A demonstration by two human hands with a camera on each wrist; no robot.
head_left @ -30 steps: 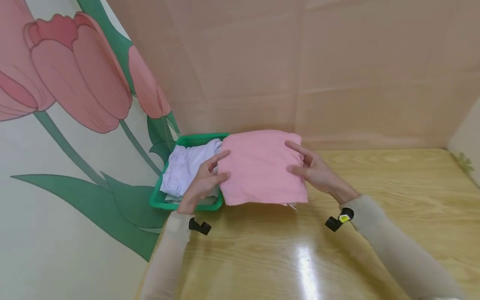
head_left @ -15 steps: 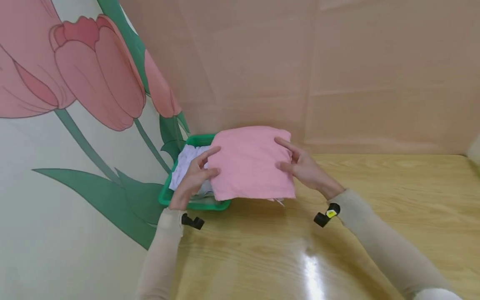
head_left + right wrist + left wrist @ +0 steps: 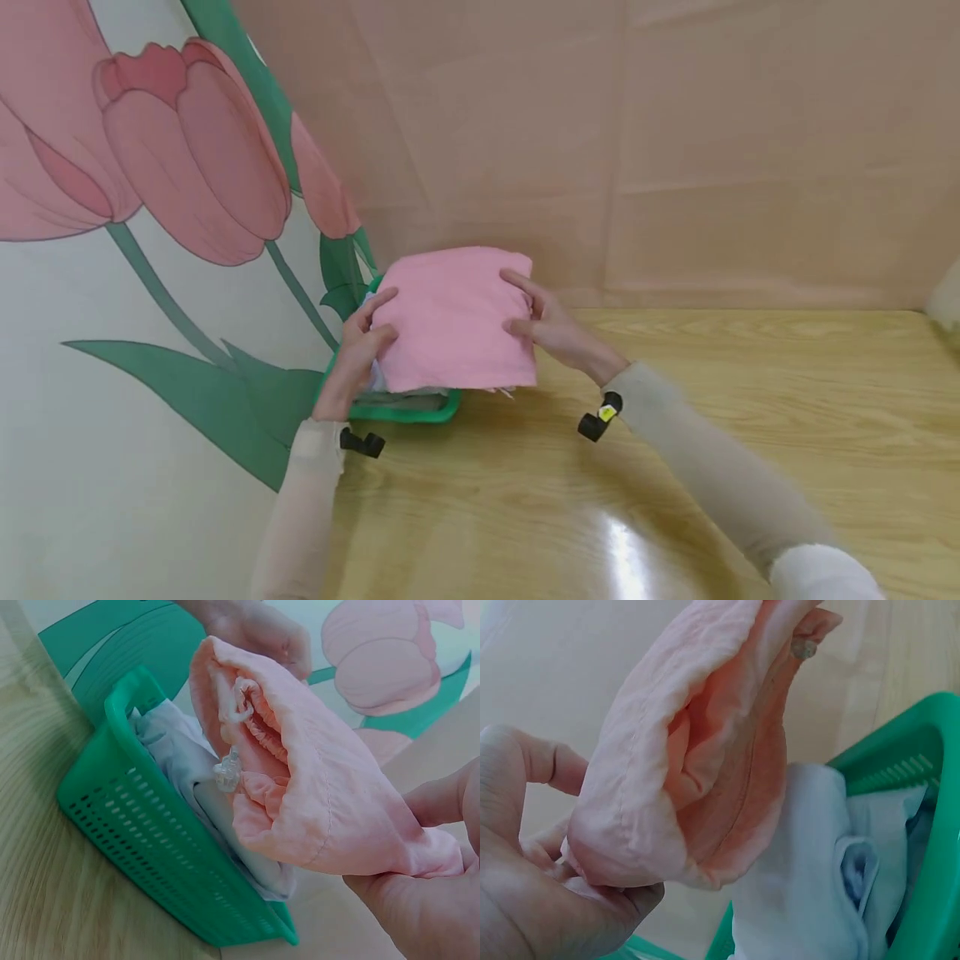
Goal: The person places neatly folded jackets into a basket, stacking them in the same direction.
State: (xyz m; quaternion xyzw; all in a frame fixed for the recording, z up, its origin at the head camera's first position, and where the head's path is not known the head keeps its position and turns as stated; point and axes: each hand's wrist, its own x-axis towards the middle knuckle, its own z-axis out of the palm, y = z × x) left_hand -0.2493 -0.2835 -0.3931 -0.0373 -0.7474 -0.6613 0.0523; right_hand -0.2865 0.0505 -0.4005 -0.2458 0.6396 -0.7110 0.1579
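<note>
A folded pink garment [image 3: 453, 321] is held up between my two hands in the head view. My left hand [image 3: 358, 350] pinches its left edge, thumb on the near face. At the opposite edge, my right hand [image 3: 555, 329] grips the cloth between thumb and fingers. Beneath it stands a green basket [image 3: 405, 413], largely covered by the garment in the head view. Pale folded clothes [image 3: 795, 862] fill the basket in the left wrist view. From the right wrist, a clear plastic piece [image 3: 227, 771] and a white cord show in the garment's open folds.
The basket rests on a wooden table [image 3: 675, 433], at its left end. A wall painted with tulips [image 3: 172, 150] rises close on the left. Behind the table hangs a creased brown sheet [image 3: 675, 150].
Both hands have carried the pink garment leftward, from beside the basket to over it. The pale clothes, plain to see before, are now mostly hidden in the head view.
</note>
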